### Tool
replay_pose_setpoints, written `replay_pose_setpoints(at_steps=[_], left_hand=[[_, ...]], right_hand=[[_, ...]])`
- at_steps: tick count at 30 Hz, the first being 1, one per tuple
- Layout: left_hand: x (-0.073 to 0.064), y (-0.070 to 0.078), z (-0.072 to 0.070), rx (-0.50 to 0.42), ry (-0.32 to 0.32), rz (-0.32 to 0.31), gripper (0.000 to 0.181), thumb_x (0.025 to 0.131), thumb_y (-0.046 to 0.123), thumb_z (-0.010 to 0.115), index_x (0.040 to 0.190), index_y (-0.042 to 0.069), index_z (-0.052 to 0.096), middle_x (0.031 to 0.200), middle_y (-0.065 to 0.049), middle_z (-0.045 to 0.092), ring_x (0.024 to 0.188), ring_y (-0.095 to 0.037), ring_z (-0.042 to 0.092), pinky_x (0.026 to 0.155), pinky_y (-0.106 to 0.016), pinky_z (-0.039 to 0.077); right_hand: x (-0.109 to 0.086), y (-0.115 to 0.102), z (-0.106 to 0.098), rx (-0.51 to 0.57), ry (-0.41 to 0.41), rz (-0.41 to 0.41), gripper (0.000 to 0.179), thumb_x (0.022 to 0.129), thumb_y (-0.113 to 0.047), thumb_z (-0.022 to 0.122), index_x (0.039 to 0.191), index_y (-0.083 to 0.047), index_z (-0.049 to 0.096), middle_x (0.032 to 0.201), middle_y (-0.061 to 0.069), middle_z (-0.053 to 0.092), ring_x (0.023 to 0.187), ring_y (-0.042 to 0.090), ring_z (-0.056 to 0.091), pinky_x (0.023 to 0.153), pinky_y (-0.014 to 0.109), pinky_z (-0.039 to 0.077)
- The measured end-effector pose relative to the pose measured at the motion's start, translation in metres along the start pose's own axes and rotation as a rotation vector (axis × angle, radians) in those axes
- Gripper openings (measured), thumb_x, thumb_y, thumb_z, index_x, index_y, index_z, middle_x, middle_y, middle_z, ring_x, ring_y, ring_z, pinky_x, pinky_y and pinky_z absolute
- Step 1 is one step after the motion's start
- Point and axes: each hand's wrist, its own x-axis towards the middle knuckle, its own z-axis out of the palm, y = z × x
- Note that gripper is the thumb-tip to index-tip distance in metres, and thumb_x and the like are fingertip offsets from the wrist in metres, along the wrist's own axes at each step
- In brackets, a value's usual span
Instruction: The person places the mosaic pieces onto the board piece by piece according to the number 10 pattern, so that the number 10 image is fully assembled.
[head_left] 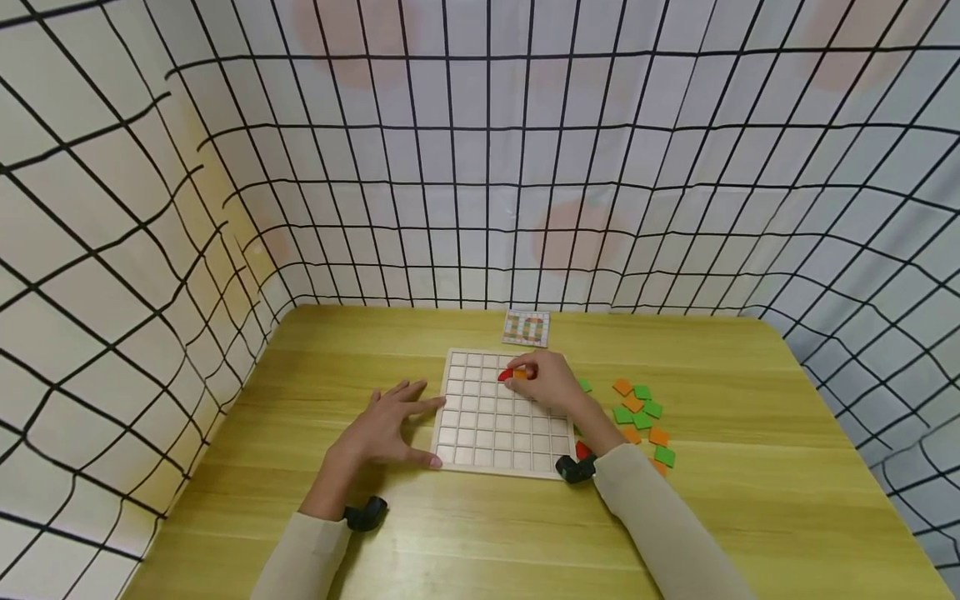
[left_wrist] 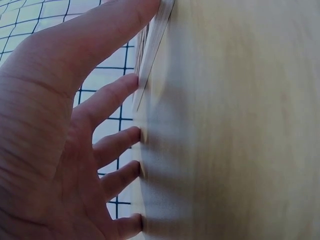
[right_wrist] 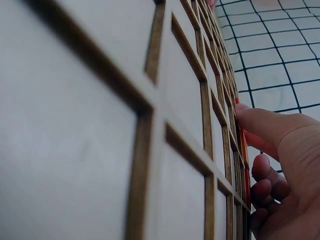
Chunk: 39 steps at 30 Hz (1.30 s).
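Note:
A white gridded board (head_left: 486,417) with raised wooden ridges lies on the table. My left hand (head_left: 386,423) spreads its fingers at the board's left side; the thumb rests at the lower left corner and the index fingertip touches the left edge. In the left wrist view the other fingertips of that hand (left_wrist: 95,145) rest on the tabletop. Over the board's far rows, my right hand (head_left: 546,382) pinches a red piece (head_left: 505,375) between thumb and index finger. Right beside it, partly under the fingers, sits an orange tile (head_left: 520,374). The remaining right fingers curl inward in the right wrist view.
Loose orange tiles (head_left: 622,387) and green tiles (head_left: 642,420) lie scattered right of the board. Another red piece (head_left: 582,450) is by the board's right edge, near the right wrist. A small patterned card (head_left: 526,328) lies behind the board. Black wire mesh (head_left: 487,183) encloses the table (head_left: 480,542).

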Motion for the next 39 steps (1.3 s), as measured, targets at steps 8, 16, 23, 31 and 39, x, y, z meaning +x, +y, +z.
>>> replay_pose_setpoints(at_steps=[8, 16, 23, 31, 39], left_hand=[[0.000, 0.001, 0.000, -0.002, -0.003, -0.005, 0.100, 0.066, 0.073, 0.084, 0.152, 0.034, 0.052, 0.169, -0.014, 0.030, 0.157, -0.045, 0.020, 0.120, -0.077, 0.010], [-0.001, 0.001, -0.001, 0.003, 0.003, -0.004, 0.100, 0.066, 0.073, 0.084, 0.153, 0.035, 0.051, 0.169, -0.013, 0.030, 0.157, -0.044, 0.021, 0.120, -0.077, 0.011], [-0.001, -0.001, 0.000, 0.007, -0.002, -0.002, 0.100, 0.066, 0.074, 0.083, 0.153, 0.036, 0.051, 0.169, -0.013, 0.030, 0.157, -0.044, 0.021, 0.120, -0.077, 0.011], [-0.001, -0.001, 0.000, 0.007, -0.007, -0.006, 0.101, 0.066, 0.074, 0.083, 0.153, 0.035, 0.051, 0.169, -0.013, 0.030, 0.157, -0.045, 0.021, 0.119, -0.078, 0.011], [0.000, 0.001, 0.000, -0.002, -0.013, -0.007, 0.101, 0.066, 0.073, 0.084, 0.153, 0.034, 0.051, 0.169, -0.013, 0.029, 0.157, -0.045, 0.020, 0.119, -0.077, 0.010]], right_hand=[[-0.004, -0.002, -0.008, 0.051, 0.020, -0.004, 0.028, 0.094, -0.029, 0.078, 0.116, -0.013, 0.076, 0.076, 0.001, 0.055, 0.068, 0.016, 0.045, 0.066, 0.031, 0.041], [-0.015, 0.002, -0.027, 0.077, 0.072, 0.005, 0.029, 0.094, -0.028, 0.077, 0.117, -0.010, 0.075, 0.078, 0.002, 0.054, 0.072, 0.019, 0.047, 0.068, 0.032, 0.041], [-0.036, 0.015, -0.052, 0.006, 0.123, 0.025, 0.027, 0.094, -0.027, 0.077, 0.114, -0.010, 0.076, 0.081, 0.003, 0.055, 0.073, 0.021, 0.047, 0.067, 0.034, 0.040], [-0.066, 0.044, -0.086, -0.062, 0.137, 0.035, 0.028, 0.096, -0.032, 0.075, 0.116, -0.012, 0.075, 0.083, 0.003, 0.056, 0.074, 0.021, 0.047, 0.067, 0.034, 0.041], [-0.096, 0.071, -0.112, -0.113, 0.156, 0.082, 0.037, 0.097, -0.039, 0.073, 0.119, -0.009, 0.074, 0.083, 0.003, 0.057, 0.074, 0.018, 0.048, 0.069, 0.030, 0.043]])
